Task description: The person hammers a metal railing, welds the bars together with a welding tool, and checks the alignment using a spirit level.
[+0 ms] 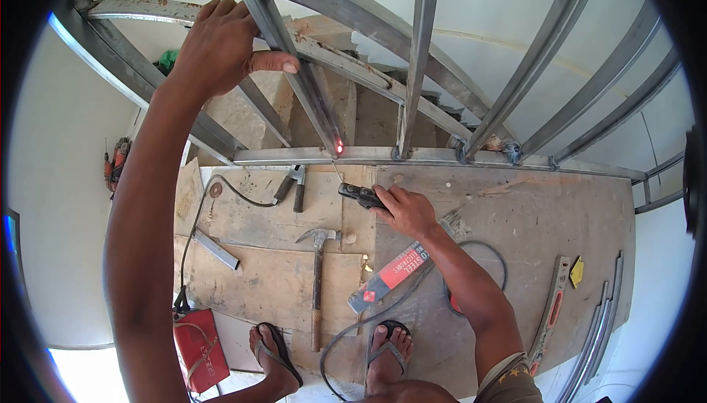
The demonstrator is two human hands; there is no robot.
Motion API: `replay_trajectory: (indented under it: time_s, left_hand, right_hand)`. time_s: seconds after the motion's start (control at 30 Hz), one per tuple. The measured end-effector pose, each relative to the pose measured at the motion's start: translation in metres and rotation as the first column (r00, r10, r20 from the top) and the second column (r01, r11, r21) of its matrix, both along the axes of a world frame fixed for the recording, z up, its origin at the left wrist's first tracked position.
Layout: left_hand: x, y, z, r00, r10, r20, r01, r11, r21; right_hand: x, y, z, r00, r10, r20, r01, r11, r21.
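Note:
My left hand is closed over a curved steel rail of the railing frame, its thumb lying against a slanted upright bar. In my right hand is a black welding electrode holder. A thin electrode points from the holder up to the foot of that bar. There, a red-hot weld spot glows where the bar meets the bottom rail. Below the rail, left of my right hand, lies a ground clamp with its cable.
A claw hammer, a box of electrodes and a short metal tube lie on the boards. A red welding machine stands by my feet. To the right are a spirit level, a yellow tool and metal tubes.

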State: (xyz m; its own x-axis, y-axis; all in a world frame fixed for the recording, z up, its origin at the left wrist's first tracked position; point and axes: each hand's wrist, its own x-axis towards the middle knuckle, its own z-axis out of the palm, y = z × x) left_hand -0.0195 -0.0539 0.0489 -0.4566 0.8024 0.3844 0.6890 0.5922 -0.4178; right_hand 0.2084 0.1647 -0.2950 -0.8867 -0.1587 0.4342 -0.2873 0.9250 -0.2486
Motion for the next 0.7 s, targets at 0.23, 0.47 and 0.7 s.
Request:
replay_trajectory:
  time_s: [0.23, 0.47, 0.7]
  left_hand:
    - [-0.003, -0.001, 0.001, 0.999, 0.003, -0.042, -0.004, 1.000, -0.022]
    - [-0.012, -0.005, -0.002, 0.987, -0.158, -0.038, 0.158, 0.987, -0.003]
    - [-0.008, -0.003, -0.001, 0.996, -0.080, 0.026, 0.080, 0.997, 0.023]
  right_hand:
    - [0.002, 0.001, -0.046, 0.991, -0.124, 0.045, 0.106, 0.950, 0.295]
    - [0.001, -0.001, -0.002, 1.000, -0.009, 0.010, 0.009, 0.996, -0.090]
    - [0.006, -0.002, 0.003, 0.996, 0.067, -0.064, -0.075, 0.990, -0.123]
